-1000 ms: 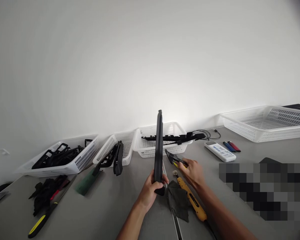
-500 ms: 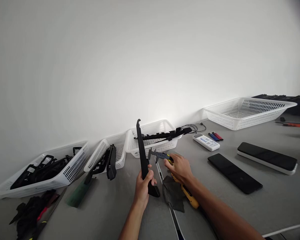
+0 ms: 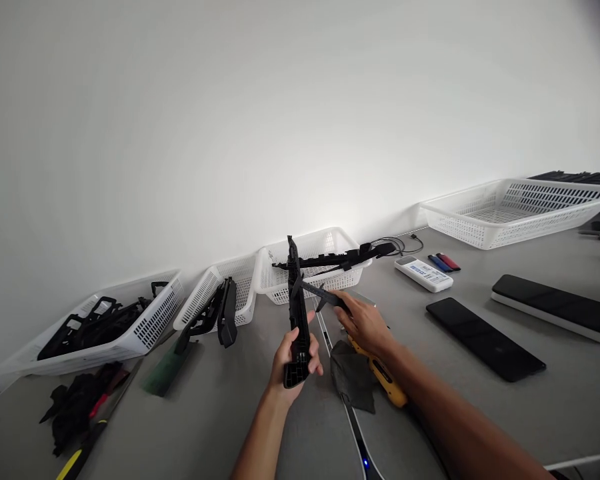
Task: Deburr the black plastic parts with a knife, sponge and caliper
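My left hand (image 3: 291, 360) is wrapped round the lower end of a long black plastic trim part (image 3: 299, 310). The part points away from me, with its ribbed side toward me. In my right hand (image 3: 367, 325) is a dark caliper (image 3: 325, 294), its jaws at the part's upper half; whether they touch it I cannot tell. Below my right hand lie a yellow-handled tool (image 3: 387, 383) and a dark grey cloth (image 3: 353, 377). Behind the held part, a white basket (image 3: 275, 291) contains more black plastic pieces (image 3: 337, 259).
To the left stand a small basket (image 3: 245, 310) and a larger one (image 3: 130, 343), both with black parts. Black phone-like slabs (image 3: 485, 339), a white device (image 3: 424, 274) and lighters (image 3: 447, 262) lie at right, before a big basket (image 3: 485, 237). A black cloth bundle (image 3: 77, 407) lies front left.
My left hand has turned the black part over, so its ribbed side now shows instead of the smooth one. The caliper's jaws have moved closer to the part. The view has shifted slightly.
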A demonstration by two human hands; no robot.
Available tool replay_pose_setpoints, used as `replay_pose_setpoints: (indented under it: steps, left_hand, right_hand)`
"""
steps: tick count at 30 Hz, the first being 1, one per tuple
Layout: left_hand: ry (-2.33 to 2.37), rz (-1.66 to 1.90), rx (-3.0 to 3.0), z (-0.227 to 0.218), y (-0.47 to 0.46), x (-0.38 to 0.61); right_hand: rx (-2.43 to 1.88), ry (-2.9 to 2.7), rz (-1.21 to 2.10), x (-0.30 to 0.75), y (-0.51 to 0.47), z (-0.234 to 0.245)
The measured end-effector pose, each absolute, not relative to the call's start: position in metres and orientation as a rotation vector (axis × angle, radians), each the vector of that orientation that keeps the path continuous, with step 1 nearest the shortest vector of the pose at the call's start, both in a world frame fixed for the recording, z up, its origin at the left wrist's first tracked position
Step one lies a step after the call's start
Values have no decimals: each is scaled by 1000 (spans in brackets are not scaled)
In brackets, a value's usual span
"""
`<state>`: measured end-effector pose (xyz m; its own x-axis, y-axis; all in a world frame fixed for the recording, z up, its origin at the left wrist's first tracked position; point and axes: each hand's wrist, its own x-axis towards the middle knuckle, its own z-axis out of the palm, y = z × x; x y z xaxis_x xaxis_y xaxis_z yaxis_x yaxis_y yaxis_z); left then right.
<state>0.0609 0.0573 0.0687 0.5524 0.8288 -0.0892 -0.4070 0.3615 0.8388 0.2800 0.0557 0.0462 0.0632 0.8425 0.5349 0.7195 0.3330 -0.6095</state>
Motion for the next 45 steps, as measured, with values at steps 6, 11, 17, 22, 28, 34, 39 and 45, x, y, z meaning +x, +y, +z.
replay_pose_setpoints:
  steps: [6,11,17,22,28,34,39,45]
  left_hand:
    - [510,860,821,72,59,59]
    - [409,856,817,70,63,53]
    - [328,851,782,68,66,52]
    - [353,867,754,63,69,49]
    - [360,803,737,61,71,48]
    - [386,769,744,61,72,48]
    - [419,741,727,62,71,48]
    - [401,719,758,61,71,50]
  right_hand:
    - [-1319,-1839,66,274,52,50]
    - [-1272,-1927,-25,270,53,46]
    - [-1275,-1993,-81,268,54,42]
    - [-1319,-1921,-132,271,56,37]
    - [-1411,-1870,-130,274,56,40]
    - [-1371,-1880,-165,275,55,42]
    - [-1360,-1868,-206,276,54,41]
    - [-1368,-1878,-239,277,55,38]
